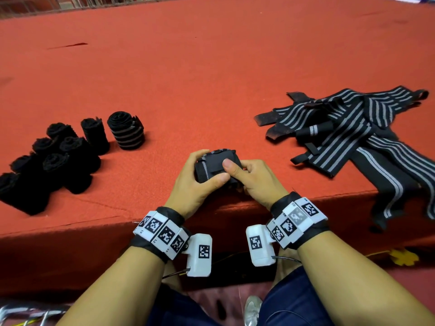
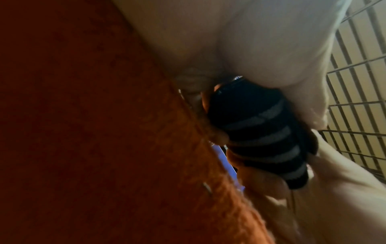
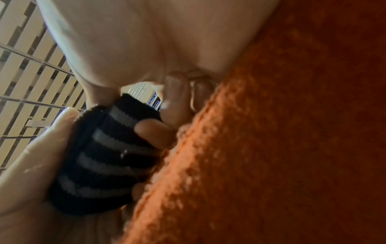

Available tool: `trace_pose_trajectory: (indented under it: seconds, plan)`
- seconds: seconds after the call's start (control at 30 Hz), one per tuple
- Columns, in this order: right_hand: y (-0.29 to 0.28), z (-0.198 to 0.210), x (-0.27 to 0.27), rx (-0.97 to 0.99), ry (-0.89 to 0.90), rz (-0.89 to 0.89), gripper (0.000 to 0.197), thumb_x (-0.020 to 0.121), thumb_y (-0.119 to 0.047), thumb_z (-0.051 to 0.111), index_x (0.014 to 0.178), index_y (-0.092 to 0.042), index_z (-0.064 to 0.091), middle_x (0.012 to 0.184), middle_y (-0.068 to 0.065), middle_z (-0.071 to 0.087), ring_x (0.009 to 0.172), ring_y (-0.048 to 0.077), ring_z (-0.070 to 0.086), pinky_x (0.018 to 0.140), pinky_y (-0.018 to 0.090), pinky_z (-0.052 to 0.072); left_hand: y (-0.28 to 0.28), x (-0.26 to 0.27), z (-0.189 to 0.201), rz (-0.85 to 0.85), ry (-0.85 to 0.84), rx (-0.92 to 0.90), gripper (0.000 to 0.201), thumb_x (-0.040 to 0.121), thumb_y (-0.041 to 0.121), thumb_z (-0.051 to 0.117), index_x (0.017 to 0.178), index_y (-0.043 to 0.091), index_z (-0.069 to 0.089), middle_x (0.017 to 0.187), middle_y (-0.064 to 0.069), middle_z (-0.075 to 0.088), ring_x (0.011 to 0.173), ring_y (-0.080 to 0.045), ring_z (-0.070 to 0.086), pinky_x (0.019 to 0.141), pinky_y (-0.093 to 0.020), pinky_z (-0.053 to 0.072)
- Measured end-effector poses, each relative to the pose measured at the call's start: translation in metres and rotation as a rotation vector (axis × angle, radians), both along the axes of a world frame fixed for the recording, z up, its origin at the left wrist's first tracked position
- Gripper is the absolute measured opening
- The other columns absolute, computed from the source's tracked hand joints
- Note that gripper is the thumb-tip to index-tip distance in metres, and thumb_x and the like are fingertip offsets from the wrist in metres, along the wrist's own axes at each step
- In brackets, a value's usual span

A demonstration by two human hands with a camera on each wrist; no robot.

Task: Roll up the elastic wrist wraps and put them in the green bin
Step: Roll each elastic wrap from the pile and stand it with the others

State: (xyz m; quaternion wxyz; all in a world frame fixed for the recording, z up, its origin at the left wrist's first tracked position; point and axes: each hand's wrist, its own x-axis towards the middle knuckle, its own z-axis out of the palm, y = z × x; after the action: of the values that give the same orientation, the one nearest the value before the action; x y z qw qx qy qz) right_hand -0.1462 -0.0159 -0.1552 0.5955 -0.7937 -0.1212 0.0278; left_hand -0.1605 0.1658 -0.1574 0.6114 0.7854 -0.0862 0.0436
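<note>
Fingers (image 1: 200, 156) of both hands grip rolled wrap (image 1: 216, 165).

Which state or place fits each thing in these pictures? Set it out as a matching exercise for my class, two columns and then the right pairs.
Things:
1. wrap in the hands
2. loose wraps
3. rolled wraps
4. red cloth

States or places:
A. covers the table
B. standing in a group on the left side of the table
C. gripped by the left hand and the right hand
D. lying unrolled in a heap on the right, some ends hanging over the edge

Pairs: 1-C, 2-D, 3-B, 4-A
</note>
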Motion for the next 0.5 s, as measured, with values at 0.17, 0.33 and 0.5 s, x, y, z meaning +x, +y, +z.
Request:
trace_pose_trajectory:
  seconds: [0.17, 0.33, 0.5]
  plan:
    - [0.002, 0.0001, -0.0012, 0.006, -0.002, -0.033, 0.093, 0.072, -0.083, 0.053, 0.075, 0.01, 0.059, 0.055, 0.001, 0.047, 0.051, 0.014, 0.042, 0.052, 0.03, 0.03, 0.0033, -0.0017, 0.0017, -0.028, 0.01, -0.054, 0.067, 0.058, 0.049, 0.085, 0.115, 0.022, 0.063, 0.097, 0.01, 0.072, 0.087, -0.008, 0.069, 0.076, -0.023, 0.054]
    - [0.0018, 0.0006, -0.002, 0.026, 0.011, 0.003, 0.083, 0.074, -0.08, 0.057, 0.07, 0.003, 0.064, 0.057, 0.007, 0.063, 0.05, 0.014, 0.052, 0.054, 0.031, 0.039, 0.0028, -0.0031, 0.0, 0.001, -0.019, -0.033, 0.061, 0.061, 0.051, 0.084, 0.109, 0.018, 0.064, 0.089, 0.007, 0.072, 0.079, -0.008, 0.067, 0.073, -0.025, 0.054]
    - [0.0026, 0.0001, -0.004, 0.015, -0.004, 0.023, 0.072, 0.076, -0.077, 0.062, 0.074, -0.005, 0.067, 0.066, 0.015, 0.068, 0.054, 0.014, 0.054, 0.057, 0.035, 0.04, 0.0024, -0.0039, -0.0027, 0.027, -0.05, -0.05, 0.058, 0.064, 0.048, 0.082, 0.109, 0.015, 0.064, 0.096, -0.007, 0.074, 0.086, -0.029, 0.071, 0.08, -0.042, 0.057]
